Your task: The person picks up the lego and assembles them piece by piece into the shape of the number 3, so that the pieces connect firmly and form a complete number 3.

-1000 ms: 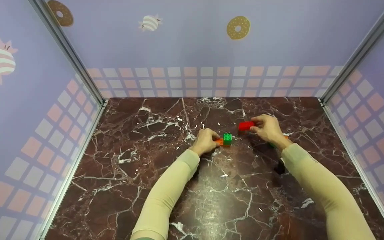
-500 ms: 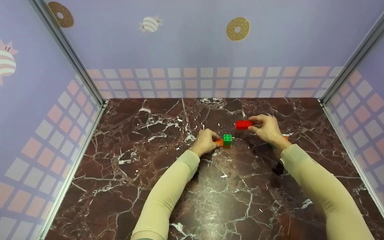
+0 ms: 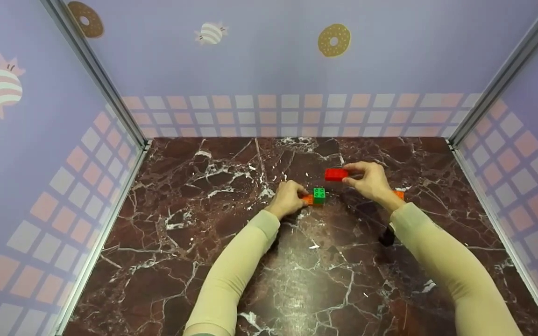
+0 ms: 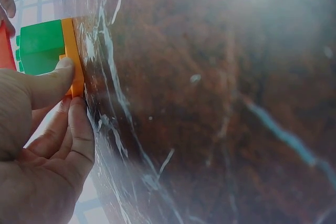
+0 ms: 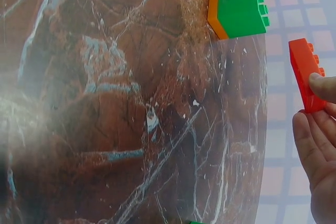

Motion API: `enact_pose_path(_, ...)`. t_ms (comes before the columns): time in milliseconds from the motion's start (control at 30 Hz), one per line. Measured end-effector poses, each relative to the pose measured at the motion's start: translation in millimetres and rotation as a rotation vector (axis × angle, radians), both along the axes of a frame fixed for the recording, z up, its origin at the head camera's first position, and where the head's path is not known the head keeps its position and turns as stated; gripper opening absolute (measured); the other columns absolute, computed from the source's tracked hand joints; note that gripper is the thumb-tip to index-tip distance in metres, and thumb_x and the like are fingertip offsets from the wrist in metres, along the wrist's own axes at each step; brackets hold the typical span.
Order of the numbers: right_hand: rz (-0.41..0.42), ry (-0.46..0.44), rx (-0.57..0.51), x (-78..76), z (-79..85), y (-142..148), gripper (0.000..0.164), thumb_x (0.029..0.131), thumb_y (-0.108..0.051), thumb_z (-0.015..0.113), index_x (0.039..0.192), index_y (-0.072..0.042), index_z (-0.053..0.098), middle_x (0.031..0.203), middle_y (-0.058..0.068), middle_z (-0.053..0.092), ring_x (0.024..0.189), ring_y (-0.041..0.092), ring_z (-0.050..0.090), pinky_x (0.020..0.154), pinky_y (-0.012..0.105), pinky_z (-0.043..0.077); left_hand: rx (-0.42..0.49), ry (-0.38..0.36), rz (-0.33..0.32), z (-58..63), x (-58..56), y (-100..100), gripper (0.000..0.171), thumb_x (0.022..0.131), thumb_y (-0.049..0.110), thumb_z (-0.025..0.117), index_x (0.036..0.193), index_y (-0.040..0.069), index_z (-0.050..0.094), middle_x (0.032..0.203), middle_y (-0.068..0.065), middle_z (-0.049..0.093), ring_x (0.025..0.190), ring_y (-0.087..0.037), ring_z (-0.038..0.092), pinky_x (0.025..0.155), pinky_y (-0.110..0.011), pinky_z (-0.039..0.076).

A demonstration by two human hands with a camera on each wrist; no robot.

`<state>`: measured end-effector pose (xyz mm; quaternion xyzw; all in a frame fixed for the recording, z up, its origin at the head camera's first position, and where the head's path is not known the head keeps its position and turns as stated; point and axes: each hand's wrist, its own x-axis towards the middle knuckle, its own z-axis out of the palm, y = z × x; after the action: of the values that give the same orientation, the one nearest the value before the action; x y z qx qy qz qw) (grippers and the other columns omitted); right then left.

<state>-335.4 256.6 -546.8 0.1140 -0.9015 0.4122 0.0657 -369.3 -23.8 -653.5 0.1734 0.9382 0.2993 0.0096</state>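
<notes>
Near the middle of the table, my left hand (image 3: 286, 198) pinches a flat orange toy brick (image 4: 77, 77) by its end, thumb on top and fingers at the side. A taller green brick (image 3: 319, 195) with studs sits on the orange one's other end. To the right and farther back, my right hand (image 3: 371, 182) holds a red brick (image 3: 336, 174) between thumb and fingers. In the right wrist view the red brick (image 5: 305, 74) is off the table and apart from the green brick, its studs facing away from the tabletop.
An orange block (image 3: 399, 194) lies partly hidden behind my right wrist. A dark object (image 3: 387, 236), its kind unclear, lies beside the right forearm. A green edge (image 5: 197, 222) shows low in the right wrist view. Patterned walls enclose the marbled table (image 3: 231, 289).
My right hand has carried the red brick left, closer to the green brick. More of the orange block by the right wrist shows. The left hand stays in place on the orange brick.
</notes>
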Motion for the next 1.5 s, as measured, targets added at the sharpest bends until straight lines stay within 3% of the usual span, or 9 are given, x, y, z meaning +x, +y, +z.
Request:
enact_pose_path(167, 0.002, -0.008, -0.005, 2.0, 1.3, -5.3, 0.037, 0.092, -0.005, 0.090, 0.128, 0.000, 0.083, 0.124, 0.025, 0.083, 0.113, 0.045, 0.082, 0.093, 0.039, 0.069, 0.017, 0.019, -0.020, -0.7, 1.1, -1.3, 0.028, 0.083, 0.025, 0.096, 0.111, 0.021, 0.092, 0.111, 0.002, 0.089, 0.106, -0.021, 0.082, 0.097, -0.036, 0.066)
enact_pose_path(267, 0.012, -0.022, -0.017, 3.5, 2.1, -8.7, 0.038, 0.091, -0.006, 0.090, 0.128, -0.001, 0.083, 0.126, 0.025, 0.083, 0.114, 0.046, 0.082, 0.087, 0.027, 0.068, 0.027, 0.035, -0.034, -1.2, 1.7, -2.2, 0.028, 0.082, 0.022, 0.096, 0.111, 0.019, 0.092, 0.111, 0.001, 0.089, 0.105, -0.022, 0.083, 0.095, -0.036, 0.066)
enact_pose_path(333, 0.022, -0.019, -0.026, 4.6, 2.2, -11.0, 0.038, 0.092, -0.006, 0.090, 0.128, 0.000, 0.083, 0.125, 0.026, 0.083, 0.113, 0.046, 0.082, 0.078, 0.011, 0.061, 0.026, 0.038, -0.030, -1.5, 1.7, -2.4, 0.029, 0.082, 0.023, 0.095, 0.110, 0.020, 0.092, 0.111, 0.001, 0.089, 0.105, -0.022, 0.083, 0.095, -0.036, 0.066)
enact_pose_path(400, 0.031, -0.011, -0.030, 5.4, 1.9, -13.1, 0.037, 0.092, -0.005, 0.090, 0.127, 0.001, 0.083, 0.124, 0.026, 0.083, 0.112, 0.046, 0.082, 0.074, 0.004, 0.055, 0.022, 0.043, -0.027, -1.8, 1.4, -2.3, 0.029, 0.082, 0.024, 0.096, 0.110, 0.020, 0.092, 0.110, 0.001, 0.089, 0.104, -0.022, 0.083, 0.095, -0.036, 0.065)
enact_pose_path(700, 0.056, -0.024, -0.082, 7.0, -0.2, -20.0, 0.035, 0.092, -0.003, 0.089, 0.126, 0.003, 0.083, 0.121, 0.028, 0.083, 0.108, 0.045, 0.084, 0.074, 0.004, 0.056, -0.004, 0.027, -0.035, 2.5, 2.2, -2.9, 0.031, 0.083, 0.027, 0.096, 0.113, 0.020, 0.091, 0.114, 0.002, 0.089, 0.109, -0.022, 0.082, 0.099, -0.036, 0.065)
enact_pose_path(933, 0.084, -0.037, -0.095, 7.1, -0.4, -23.4, 0.036, 0.091, 0.000, 0.089, 0.126, 0.004, 0.082, 0.122, 0.029, 0.083, 0.106, 0.047, 0.084, 0.073, 0.005, 0.057, 0.031, 0.007, -0.044, 4.6, 1.4, -7.2, 0.026, 0.086, 0.029, 0.095, 0.111, 0.020, 0.090, 0.105, 0.003, 0.089, 0.098, -0.017, 0.080, 0.092, -0.035, 0.063)
enact_pose_path(1100, 0.106, -0.053, -0.113, 7.8, -1.6, -25.9, 0.037, 0.091, 0.002, 0.087, 0.128, 0.005, 0.082, 0.125, 0.029, 0.082, 0.109, 0.047, 0.083, 0.076, 0.007, 0.060, 0.042, 0.039, -0.007, 27.1, 14.3, -11.6, 0.030, 0.087, 0.027, 0.096, 0.115, 0.018, 0.089, 0.107, 0.000, 0.089, 0.100, -0.021, 0.081, 0.092, -0.037, 0.063)
enact_pose_path(1333, 0.124, -0.052, -0.114, 9.5, -4.2, -29.2, 0.037, 0.091, 0.003, 0.087, 0.127, 0.005, 0.082, 0.124, 0.029, 0.082, 0.111, 0.046, 0.083, 0.079, 0.005, 0.058, 0.081, 0.039, 0.028, 78.8, 43.3, -8.9, 0.046, 0.092, 0.023, 0.093, 0.134, 0.008, 0.081, 0.130, -0.012, 0.085, 0.123, -0.033, 0.080, 0.110, -0.044, 0.062)
enact_pose_path(1500, 0.123, -0.039, -0.076, 10.5, -7.6, -32.5, 0.037, 0.091, -0.001, 0.088, 0.127, 0.002, 0.083, 0.123, 0.026, 0.084, 0.110, 0.044, 0.083, 0.080, 0.007, 0.057, 0.116, 0.061, 0.023, 85.9, 45.9, -4.9, 0.054, 0.092, 0.024, 0.094, 0.140, 0.005, 0.078, 0.136, -0.014, 0.082, 0.126, -0.033, 0.079, 0.113, -0.044, 0.061)
